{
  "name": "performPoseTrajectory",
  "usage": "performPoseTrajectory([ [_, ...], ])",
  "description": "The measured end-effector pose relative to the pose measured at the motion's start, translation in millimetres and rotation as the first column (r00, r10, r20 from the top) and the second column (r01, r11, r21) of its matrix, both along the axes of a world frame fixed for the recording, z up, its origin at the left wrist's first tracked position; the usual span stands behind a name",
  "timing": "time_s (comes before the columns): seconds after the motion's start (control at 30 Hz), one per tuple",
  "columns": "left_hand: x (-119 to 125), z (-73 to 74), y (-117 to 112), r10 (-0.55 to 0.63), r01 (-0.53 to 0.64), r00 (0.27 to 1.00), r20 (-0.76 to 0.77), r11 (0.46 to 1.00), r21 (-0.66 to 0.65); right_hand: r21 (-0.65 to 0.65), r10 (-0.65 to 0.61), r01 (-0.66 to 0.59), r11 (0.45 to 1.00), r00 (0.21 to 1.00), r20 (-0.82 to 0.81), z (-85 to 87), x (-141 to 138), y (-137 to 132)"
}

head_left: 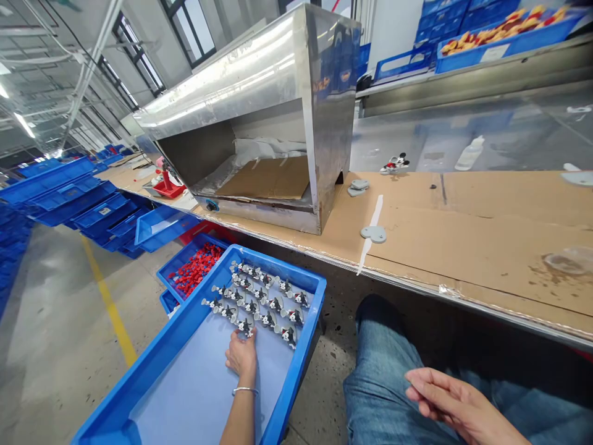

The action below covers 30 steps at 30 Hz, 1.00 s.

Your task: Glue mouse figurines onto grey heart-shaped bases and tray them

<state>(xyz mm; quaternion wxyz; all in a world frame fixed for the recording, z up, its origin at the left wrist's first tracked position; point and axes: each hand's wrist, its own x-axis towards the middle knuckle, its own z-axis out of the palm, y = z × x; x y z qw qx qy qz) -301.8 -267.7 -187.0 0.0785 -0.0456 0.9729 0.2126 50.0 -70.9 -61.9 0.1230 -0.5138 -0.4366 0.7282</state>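
Cardboard lines the long surface, where a metal hood stands open at the front, with grey pieces on the near side, a figurine and a bottle farther back. Below its edge, at the person's left, sits a blue tray with a pale liner; black-and-white figurines are set in rows at its far end. Whether they stand or lie is too small to tell.

The left hand is in the tray at the nearest row, its fingers apparently pinched on the lower part of one end figurine. The right hand is over the jeans, thumb and fingers together — nothing shows between them.

Trouble would most likely come from the close spacing: a knuckle or fingertip catching a neighbour could topple it or turn it out of line. Letting go before the piece sits steady might tip it over — and a wrist dragging on the liner could shift whole rows.
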Motion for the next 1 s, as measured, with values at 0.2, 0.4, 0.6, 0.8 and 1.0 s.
performPoseTrajectory([
  [0.2,2,-8.9,1,0.009,-0.011,0.997,-0.079,0.999,-0.033,0.006,-0.001,0.001,1.0,1.0,-0.004,7.3,1,1],
  [0.4,3,-14.1,2,-0.003,-0.005,0.994,-0.106,0.997,-0.073,-0.031,0.064,-0.066,0.997,0.997,-0.038,14.6,1,6],
  [0.6,0,-12.5,9,0.04,-0.05,0.992,-0.121,0.995,-0.082,-0.046,0.063,-0.065,0.997,0.997,-0.041,14.3,4,3],
  [0.8,-3,-10.4,15,0.057,-0.062,0.995,-0.077,0.995,-0.076,-0.051,0.075,-0.077,0.996,0.996,-0.047,10.5,6,4],
  [1.0,6,6.9,-8,0.015,-0.015,1.0,0.023,1.0,-0.017,0.14,0.134,-0.129,0.982,0.991,-0.025,24.5,7,6],
])
